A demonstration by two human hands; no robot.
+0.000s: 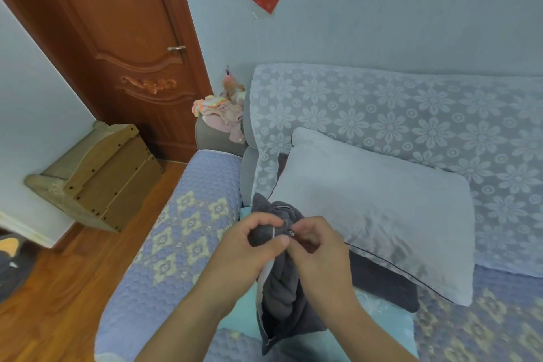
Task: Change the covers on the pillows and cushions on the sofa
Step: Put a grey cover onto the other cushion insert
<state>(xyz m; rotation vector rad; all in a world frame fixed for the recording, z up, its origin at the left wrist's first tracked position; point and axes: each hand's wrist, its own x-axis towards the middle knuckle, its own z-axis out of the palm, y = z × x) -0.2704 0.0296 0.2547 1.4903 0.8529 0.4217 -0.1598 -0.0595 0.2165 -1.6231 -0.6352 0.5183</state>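
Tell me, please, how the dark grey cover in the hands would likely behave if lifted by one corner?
The dark grey cover would probably hang limp, since it already bunches and folds between the left hand and right hand. It looks light and not slippery, given its soft, matte fabric.

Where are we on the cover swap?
Done, apparently: the light grey pillow leans covered against the sofa back. In hand: the left hand and right hand pinch the dark grey cover at its zipper end. Left: that cover looks bunched, not yet filled or closed; another dark piece lies under the pillow.
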